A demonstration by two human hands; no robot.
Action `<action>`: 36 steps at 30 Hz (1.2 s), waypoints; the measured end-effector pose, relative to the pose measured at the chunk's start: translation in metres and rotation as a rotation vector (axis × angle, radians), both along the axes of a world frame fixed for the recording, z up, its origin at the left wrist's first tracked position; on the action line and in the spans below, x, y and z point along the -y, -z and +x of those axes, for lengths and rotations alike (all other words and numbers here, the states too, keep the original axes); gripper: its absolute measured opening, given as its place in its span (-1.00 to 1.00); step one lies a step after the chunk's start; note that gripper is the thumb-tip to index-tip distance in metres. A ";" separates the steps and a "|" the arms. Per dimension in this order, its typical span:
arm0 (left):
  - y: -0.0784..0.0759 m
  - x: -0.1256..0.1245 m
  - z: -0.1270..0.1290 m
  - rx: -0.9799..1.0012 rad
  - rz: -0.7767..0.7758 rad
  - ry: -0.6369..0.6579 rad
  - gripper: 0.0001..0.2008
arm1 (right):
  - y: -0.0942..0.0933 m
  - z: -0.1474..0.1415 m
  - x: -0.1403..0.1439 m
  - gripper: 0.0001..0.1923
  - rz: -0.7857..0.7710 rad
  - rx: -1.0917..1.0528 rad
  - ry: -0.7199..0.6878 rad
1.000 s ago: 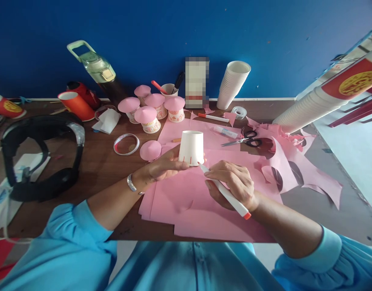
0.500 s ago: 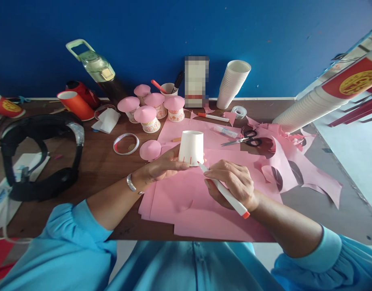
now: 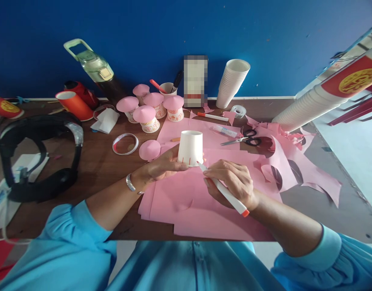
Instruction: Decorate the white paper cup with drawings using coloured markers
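Two hands: cup, marker.

You are working at a dark wooden counter set against a blue wall. Lying on it: pink paper sheets, pink offcuts, scissors, tape roll, marker, mushroom-topped cups, stacked white cups, black headset, folded tissue.
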State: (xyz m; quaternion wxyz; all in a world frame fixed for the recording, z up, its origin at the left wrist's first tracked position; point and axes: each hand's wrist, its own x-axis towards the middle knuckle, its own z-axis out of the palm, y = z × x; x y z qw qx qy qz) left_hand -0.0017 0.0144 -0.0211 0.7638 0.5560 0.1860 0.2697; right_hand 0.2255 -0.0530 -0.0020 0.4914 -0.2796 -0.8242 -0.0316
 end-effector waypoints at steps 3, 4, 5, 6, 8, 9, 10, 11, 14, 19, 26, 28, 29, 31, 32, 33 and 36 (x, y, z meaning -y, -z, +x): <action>0.000 0.000 0.001 0.006 -0.001 -0.010 -0.52 | 0.000 0.000 0.000 -0.77 -0.001 0.004 0.003; 0.000 0.000 0.001 0.004 -0.006 -0.015 -0.53 | 0.000 0.000 0.000 -0.77 -0.003 0.002 0.002; 0.000 0.001 0.001 0.000 -0.011 -0.019 -0.53 | 0.000 0.000 0.000 -0.76 -0.006 -0.001 0.003; -0.001 0.001 0.001 -0.004 -0.014 -0.022 -0.53 | 0.001 0.000 0.000 -0.76 -0.009 -0.003 0.004; -0.001 0.001 0.000 -0.007 -0.014 -0.017 -0.53 | 0.001 0.000 0.000 -0.76 -0.011 -0.004 0.004; -0.001 0.001 0.000 -0.009 -0.012 -0.015 -0.53 | 0.001 0.000 0.000 -0.77 -0.012 -0.004 0.004; 0.000 0.001 0.000 -0.012 -0.010 -0.013 -0.53 | 0.001 0.000 0.000 -0.78 -0.011 -0.003 0.005; 0.000 0.001 0.000 -0.012 -0.007 -0.014 -0.53 | 0.001 0.000 0.000 -0.78 -0.009 -0.001 0.006; -0.001 0.001 -0.001 -0.006 0.014 -0.015 -0.54 | 0.000 0.000 0.000 -0.79 -0.005 0.004 0.006; -0.001 0.001 -0.002 -0.026 0.040 -0.004 -0.53 | -0.001 0.000 -0.001 -0.76 -0.011 0.003 0.007; -0.002 0.000 0.001 -0.023 0.010 -0.014 -0.51 | -0.001 0.001 -0.001 -0.75 -0.012 0.009 0.009; -0.003 0.000 0.001 -0.040 0.009 -0.022 -0.51 | -0.001 0.000 -0.001 -0.77 -0.008 0.012 0.007; -0.004 0.001 0.001 -0.041 0.014 -0.021 -0.51 | 0.000 0.000 -0.001 -0.77 -0.006 0.012 0.006; -0.005 0.001 0.001 -0.032 0.023 -0.011 -0.53 | 0.000 0.000 -0.001 -0.78 -0.001 0.011 0.003; -0.005 0.001 0.000 -0.024 0.024 -0.006 -0.54 | -0.001 0.000 -0.001 -0.79 -0.001 0.009 0.002; -0.004 0.001 0.000 -0.013 0.022 -0.003 -0.54 | -0.001 0.001 -0.001 -0.79 -0.001 0.008 0.003; 0.000 0.001 -0.001 -0.005 0.002 -0.017 -0.52 | -0.006 0.002 0.001 -0.82 0.023 0.024 -0.011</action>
